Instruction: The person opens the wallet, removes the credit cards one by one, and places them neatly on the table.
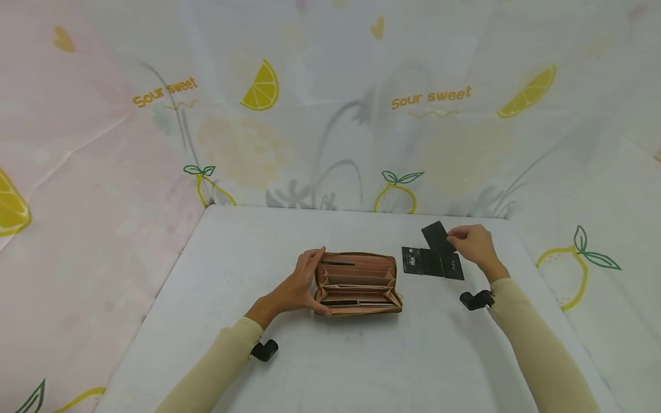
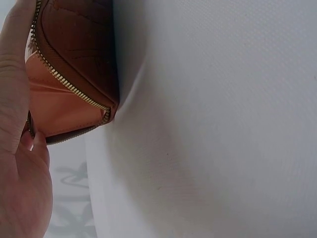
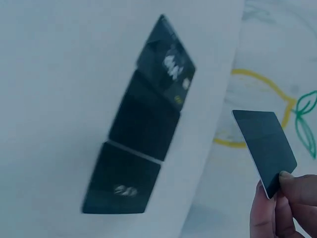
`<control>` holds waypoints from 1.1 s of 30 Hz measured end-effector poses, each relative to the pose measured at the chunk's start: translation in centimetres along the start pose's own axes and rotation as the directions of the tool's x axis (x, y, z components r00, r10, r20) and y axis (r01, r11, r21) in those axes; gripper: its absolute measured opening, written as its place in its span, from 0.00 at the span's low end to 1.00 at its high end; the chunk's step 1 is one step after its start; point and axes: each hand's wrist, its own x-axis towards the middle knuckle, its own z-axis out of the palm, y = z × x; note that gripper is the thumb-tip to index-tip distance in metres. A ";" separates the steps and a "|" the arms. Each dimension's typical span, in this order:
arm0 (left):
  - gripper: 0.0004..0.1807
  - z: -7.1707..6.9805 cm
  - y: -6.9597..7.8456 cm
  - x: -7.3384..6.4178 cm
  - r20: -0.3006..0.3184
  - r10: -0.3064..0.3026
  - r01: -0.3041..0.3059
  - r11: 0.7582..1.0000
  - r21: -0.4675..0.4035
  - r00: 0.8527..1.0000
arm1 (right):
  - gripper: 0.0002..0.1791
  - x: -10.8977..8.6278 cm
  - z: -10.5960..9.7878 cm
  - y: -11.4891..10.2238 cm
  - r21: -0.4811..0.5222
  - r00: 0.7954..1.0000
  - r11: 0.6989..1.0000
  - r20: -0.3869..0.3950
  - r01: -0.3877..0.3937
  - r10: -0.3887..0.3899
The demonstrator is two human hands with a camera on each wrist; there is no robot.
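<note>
An open brown zip wallet lies on the white table, its pleated pockets facing up. Dark card edges show in its front and back slots. My left hand grips the wallet's left end, thumb at the front corner and fingers at the back. The left wrist view shows its brass zip beside that hand. Between thumb and fingers, my right hand pinches a black card, raised above the table. Below it, three more black cards lie in a row, one marked "Vip".
The white table meets a printed cloth wall along its back edge, with similar cloth at both sides. Black wrist devices hang at the left cuff and the right cuff.
</note>
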 end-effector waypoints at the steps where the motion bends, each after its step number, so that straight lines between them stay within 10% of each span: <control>1: 0.80 0.0 0.0 0.0 -0.001 -0.002 0.002 1.000 -0.002 1.000 | 0.14 -0.2 0.0 0.9 -0.003 1.000 1.000 0.006 -0.030 0.030; 16: 0.79 0.0 -0.1 0.0 0.012 -0.016 0.016 0.999 -0.031 1.000 | 0.18 -3.2 -1.1 8.9 -0.006 0.927 0.928 0.042 -0.372 0.372; 33: 0.78 0.1 -0.2 0.1 0.023 -0.032 0.033 0.999 -0.033 0.999 | 0.18 -3.1 0.2 9.2 0.047 0.890 0.889 0.047 -0.455 0.453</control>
